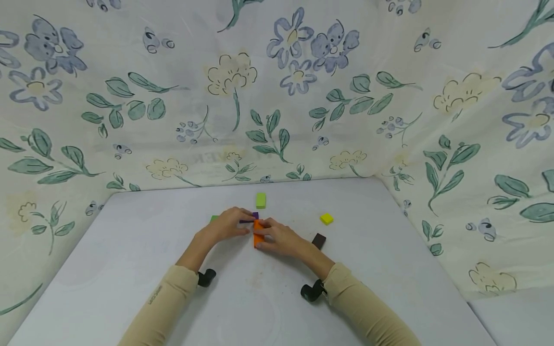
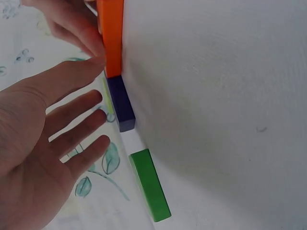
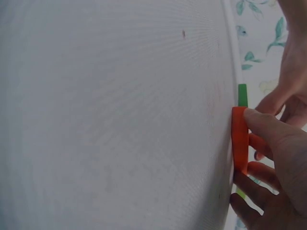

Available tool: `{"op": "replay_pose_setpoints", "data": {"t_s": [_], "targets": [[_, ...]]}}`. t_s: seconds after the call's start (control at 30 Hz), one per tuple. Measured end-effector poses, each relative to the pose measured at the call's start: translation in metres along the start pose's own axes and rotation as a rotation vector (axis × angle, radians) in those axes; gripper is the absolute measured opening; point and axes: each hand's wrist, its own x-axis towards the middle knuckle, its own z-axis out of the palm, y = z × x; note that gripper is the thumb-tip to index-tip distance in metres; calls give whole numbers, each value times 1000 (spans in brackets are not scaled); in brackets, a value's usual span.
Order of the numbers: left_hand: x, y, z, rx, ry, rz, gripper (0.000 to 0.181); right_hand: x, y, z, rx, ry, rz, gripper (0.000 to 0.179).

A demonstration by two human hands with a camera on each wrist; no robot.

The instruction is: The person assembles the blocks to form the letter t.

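Observation:
My right hand (image 1: 281,238) grips a long orange block (image 1: 258,235), the thumb (image 3: 261,122) on its near end and fingers along its side and far end. My left hand (image 1: 225,225) is just left of it with straight, spread fingers (image 2: 79,108). The left thumb tip is right at the orange block in the left wrist view. A dark purple block (image 2: 121,103) adjoins the orange block's end there, with the left fingertips beside it. Behind the left hand, a green block (image 2: 151,184) lies apart from the purple one; the head view shows only its corner.
A light green block (image 1: 260,200) is farther back on the white table (image 1: 268,307). To the right lie a yellow block (image 1: 326,219) and a dark brown block (image 1: 319,240), partly behind the right wrist. A flowered cloth (image 1: 268,96) hangs behind the table.

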Motion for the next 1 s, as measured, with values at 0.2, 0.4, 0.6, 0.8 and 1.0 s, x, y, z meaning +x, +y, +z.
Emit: {"op": "replay_pose_setpoints", "data": {"t_s": [0.2,0.4,0.6,0.8,1.0], "targets": [[-4,4,3,21,-15,-13,39,0,0,1,7,4,-24,49],[-6,7,6,21,-25,-55,43,-1,-1,0,-3,5,-33,50],[-7,8,7,-12,-33,-75,49,-2,0,0,9,10,-35,51],[-8,11,8,5,-58,-105,59,-2,0,-3,0,-9,-68,50],[-9,11,10,32,-77,-136,68,-2,1,-5,-11,-23,-84,51]]}}
